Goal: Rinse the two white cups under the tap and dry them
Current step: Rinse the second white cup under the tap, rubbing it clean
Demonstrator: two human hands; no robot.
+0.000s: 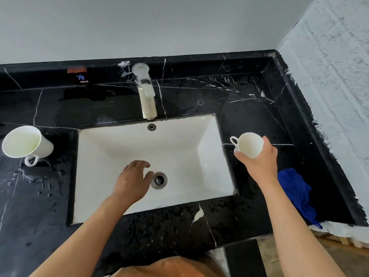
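My right hand [259,158] grips a small white cup [249,143] upside down over the black counter, right of the sink, its handle pointing left. A second, taller white cup [24,141] stands upright on the wet counter at the far left, handle toward me. My left hand [133,180] hovers over the white sink basin [111,148] beside the drain [159,179], fingers apart and holding nothing. The chrome tap [146,94] stands behind the basin; no water runs from it. A blue cloth [295,190] lies crumpled on the counter just right of my right forearm.
The black marble counter [179,222] is spotted with water drops around the sink. A raised marble ledge runs along the back and right side, with a small "COLD" label [81,77] at the back left. White walls [329,76] close the corner.
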